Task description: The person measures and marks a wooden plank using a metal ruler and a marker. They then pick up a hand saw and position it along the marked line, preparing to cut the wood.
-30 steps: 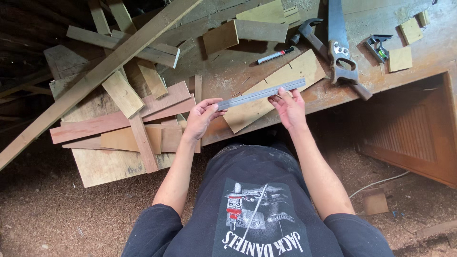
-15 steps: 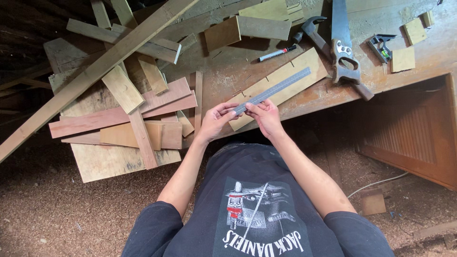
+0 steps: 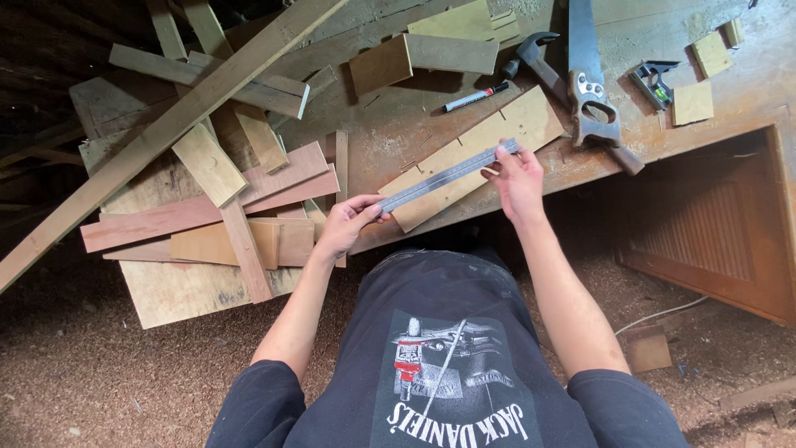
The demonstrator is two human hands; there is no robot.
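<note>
The left hand (image 3: 344,224) pinches one end of a long grey ruler (image 3: 448,176) and the right hand (image 3: 516,176) pinches the other end, holding it over a pale board (image 3: 473,153) on the bench (image 3: 398,124), with a pen (image 3: 477,97), hammer (image 3: 539,62) and saw (image 3: 587,75) farther right.

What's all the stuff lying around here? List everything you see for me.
metal ruler: one, grey, held at both ends over the pale board
pale board: one, light wood, on the workbench under the ruler
workbench: one, worn brown
handsaw: one, steel blade, grey handle, right of the board
hammer: one, dark head, beside the saw
marker: one, white with dark and red end, above the board
combination square: one, metal, far right
small wood blocks: about three, tan, far right
scrap planks: many, pale and reddish, piled left
sawdust floor: brown
left hand: pinches the ruler's lower end
right hand: holds its upper end
</note>
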